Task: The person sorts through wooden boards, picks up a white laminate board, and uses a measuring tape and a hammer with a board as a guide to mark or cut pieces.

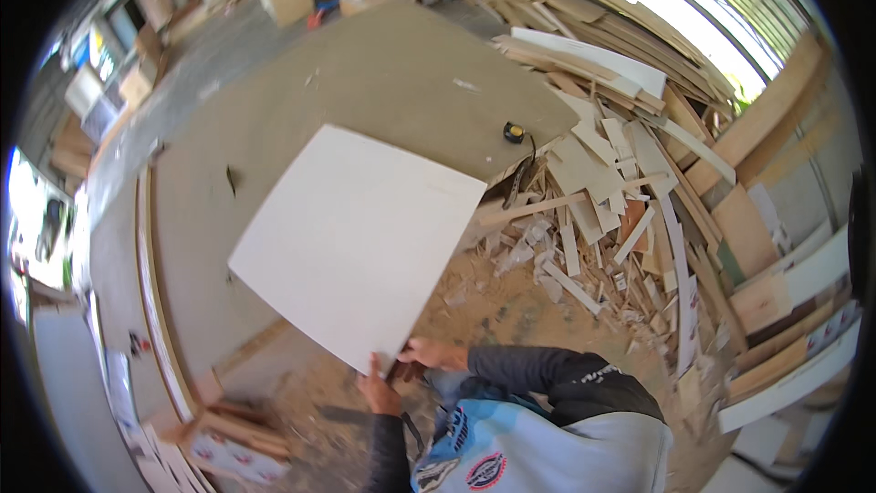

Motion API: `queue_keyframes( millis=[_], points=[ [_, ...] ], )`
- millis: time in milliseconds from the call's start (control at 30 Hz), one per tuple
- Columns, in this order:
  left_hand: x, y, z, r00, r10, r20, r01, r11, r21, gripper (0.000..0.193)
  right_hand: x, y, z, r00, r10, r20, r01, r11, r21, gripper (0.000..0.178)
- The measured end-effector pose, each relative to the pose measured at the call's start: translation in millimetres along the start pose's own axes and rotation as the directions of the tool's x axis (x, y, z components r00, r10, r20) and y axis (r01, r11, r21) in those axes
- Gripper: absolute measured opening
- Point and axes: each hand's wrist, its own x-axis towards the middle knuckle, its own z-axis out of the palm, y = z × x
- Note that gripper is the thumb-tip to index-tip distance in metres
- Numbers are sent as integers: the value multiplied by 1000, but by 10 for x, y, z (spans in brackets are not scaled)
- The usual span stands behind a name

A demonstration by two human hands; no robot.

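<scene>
A square white panel (pixel 365 228) lies tilted over a large grey-brown worktop (pixel 383 64), its near corner toward me. My left hand (pixel 379 391) is closed on that corner, its thumb on the white face. Just to the right, my right hand (pixel 436 353) is closed against the panel's near right edge. Something dark and reddish-brown shows under its fingers; I cannot make out what it is. A black and yellow tape measure (pixel 514 132) rests on the worktop beyond the panel's right corner.
Wood offcuts (pixel 593 201) are heaped right of the worktop, with sawdust on the floor (pixel 493 310). Long boards (pixel 602 18) are stacked behind them. A long pale strip (pixel 155 283) lies on the left. More wood pieces (pixel 237 447) sit at the lower left.
</scene>
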Motion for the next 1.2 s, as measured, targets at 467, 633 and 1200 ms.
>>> queue_keyframes(
  millis=[467, 633, 1200],
  points=[
    [-989, -687, -1571, 613, -162, -773, -335, 833, -440, 32, -1171, -140, -4398, 655, -380, -653, 485, 874, -23, 30],
    [-1049, -526, -1365, 536, -165, -828, -430, 791, -436, 38, -949, -846, -5267, 401, -83, -913, 550, 818, 167, 38],
    [-1245, -876, -686, 288, -52, -956, -587, 779, -219, 36, -375, -1016, -5173, -177, -391, -903, 58, 912, -406, 36]
  ],
)
